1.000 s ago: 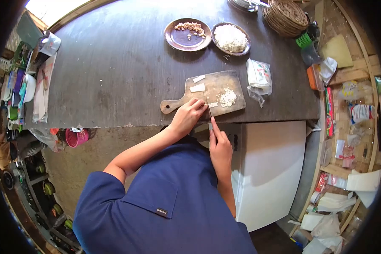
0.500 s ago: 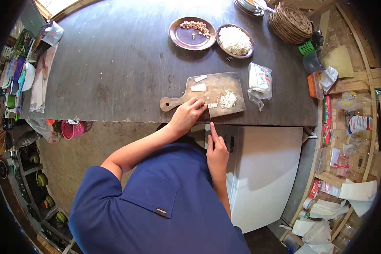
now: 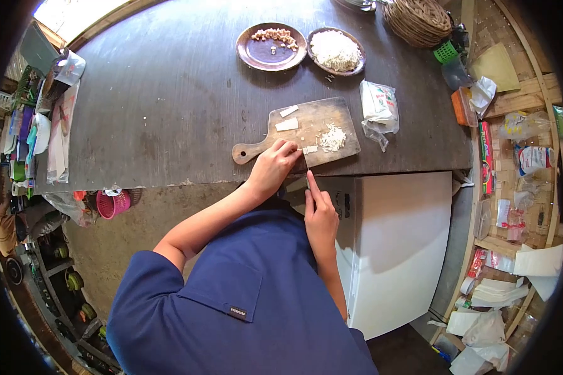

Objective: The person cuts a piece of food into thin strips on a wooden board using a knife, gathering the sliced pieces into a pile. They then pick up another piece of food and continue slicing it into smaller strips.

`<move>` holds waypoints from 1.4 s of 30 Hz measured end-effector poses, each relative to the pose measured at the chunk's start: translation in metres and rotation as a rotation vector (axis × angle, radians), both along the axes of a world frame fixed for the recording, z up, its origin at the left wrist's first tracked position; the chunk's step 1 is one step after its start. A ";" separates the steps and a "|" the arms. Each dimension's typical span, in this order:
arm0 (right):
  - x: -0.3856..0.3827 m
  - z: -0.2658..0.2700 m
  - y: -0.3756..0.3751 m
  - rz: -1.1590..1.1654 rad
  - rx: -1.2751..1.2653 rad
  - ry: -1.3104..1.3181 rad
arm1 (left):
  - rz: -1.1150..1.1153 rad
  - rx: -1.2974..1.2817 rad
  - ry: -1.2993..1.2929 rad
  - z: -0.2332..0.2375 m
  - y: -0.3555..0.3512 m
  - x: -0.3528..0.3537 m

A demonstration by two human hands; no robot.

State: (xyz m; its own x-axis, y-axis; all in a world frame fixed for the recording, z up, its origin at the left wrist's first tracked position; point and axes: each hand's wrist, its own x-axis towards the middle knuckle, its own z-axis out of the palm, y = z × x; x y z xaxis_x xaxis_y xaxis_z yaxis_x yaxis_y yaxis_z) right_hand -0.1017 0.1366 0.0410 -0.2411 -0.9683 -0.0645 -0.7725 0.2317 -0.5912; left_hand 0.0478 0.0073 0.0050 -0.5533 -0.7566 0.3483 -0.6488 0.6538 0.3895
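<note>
A wooden cutting board (image 3: 322, 115) with a handle lies near the table's front edge. On its lower left, the closed fingers of my left hand (image 3: 275, 167) press on a small white piece. My right hand (image 3: 321, 215) grips a knife (image 3: 307, 165), index finger stretched along it, its blade over the board beside my left fingertips. Small cut white pieces (image 3: 310, 149) lie right of the blade, and thin white shreds (image 3: 333, 137) are heaped farther right. Two larger white slabs, one a block (image 3: 287, 124) and one a thinner strip (image 3: 289, 111), rest on the upper left.
Behind the board stand a brown plate (image 3: 256, 56) with brown chunks and a bowl (image 3: 361, 64) of white shreds. A plastic packet (image 3: 380, 107) lies right of the board. A wicker stack (image 3: 419, 22) is at the back right, a white cabinet (image 3: 400, 244) below the table.
The view has shifted slightly, so the table items appear a little higher and to the left. Both hands keep nearly the same place at the board.
</note>
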 end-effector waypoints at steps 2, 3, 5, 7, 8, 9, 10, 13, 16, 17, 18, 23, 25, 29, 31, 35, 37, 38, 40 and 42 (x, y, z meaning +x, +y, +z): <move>0.000 -0.001 -0.009 -0.002 -0.013 0.013 | -0.012 -0.006 -0.004 -0.002 -0.001 0.002; -0.001 0.000 -0.012 0.007 -0.010 -0.005 | -0.018 -0.011 -0.005 -0.003 -0.002 0.002; -0.004 0.006 -0.013 0.020 -0.014 -0.023 | -0.029 -0.011 -0.006 -0.002 -0.001 0.002; -0.005 0.015 -0.001 0.014 0.058 -0.044 | -0.030 -0.003 -0.004 -0.001 -0.002 0.003; -0.004 0.015 0.004 0.019 0.063 -0.042 | -0.035 -0.013 -0.014 -0.001 -0.002 0.003; -0.004 0.014 0.009 0.015 0.051 -0.038 | -0.042 -0.023 -0.024 -0.001 -0.002 0.003; -0.003 0.014 0.010 0.012 0.037 -0.036 | -0.038 -0.021 -0.021 0.000 -0.002 0.003; 0.001 0.013 0.000 -0.011 0.060 -0.058 | -0.046 0.005 -0.026 0.000 -0.001 0.004; 0.000 0.003 -0.015 0.034 0.023 0.044 | -0.034 -0.026 0.011 -0.002 0.000 0.002; 0.000 0.006 -0.013 0.033 0.018 0.040 | -0.029 -0.002 0.037 -0.001 0.000 0.002; 0.000 0.014 -0.012 0.023 0.044 0.006 | -0.021 0.019 0.062 0.001 -0.002 0.003; 0.000 0.018 0.006 -0.005 0.093 -0.048 | 0.012 0.038 0.094 0.004 -0.002 0.001; 0.002 0.014 0.000 -0.007 0.094 -0.036 | 0.015 0.006 0.076 0.005 -0.003 0.002; 0.004 0.010 -0.013 -0.012 0.058 -0.041 | 0.010 0.026 0.104 -0.001 -0.003 0.001; 0.002 0.016 -0.010 0.015 0.053 -0.026 | 0.021 0.047 0.172 -0.002 -0.005 0.003; 0.004 0.022 0.006 -0.009 0.108 -0.029 | 0.027 0.061 0.193 -0.002 -0.003 0.002; 0.005 0.019 0.003 -0.023 0.132 -0.005 | 0.023 0.056 0.187 0.001 -0.004 0.002; 0.005 0.014 -0.001 -0.029 0.130 -0.009 | 0.016 0.055 0.183 -0.001 -0.005 0.002; 0.007 0.006 -0.010 -0.022 0.069 -0.008 | 0.024 0.106 0.305 -0.005 -0.006 0.004; 0.007 0.009 -0.011 -0.023 0.073 0.012 | 0.029 0.147 0.319 -0.005 -0.005 0.004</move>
State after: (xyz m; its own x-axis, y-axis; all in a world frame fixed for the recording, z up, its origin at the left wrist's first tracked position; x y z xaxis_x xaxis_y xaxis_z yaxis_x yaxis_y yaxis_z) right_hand -0.0944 0.1255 0.0501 -0.2645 -0.9554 -0.1314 -0.7734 0.2916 -0.5629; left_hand 0.0520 0.0018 -0.0001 -0.4121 -0.8250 0.3867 -0.4966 0.5592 0.6639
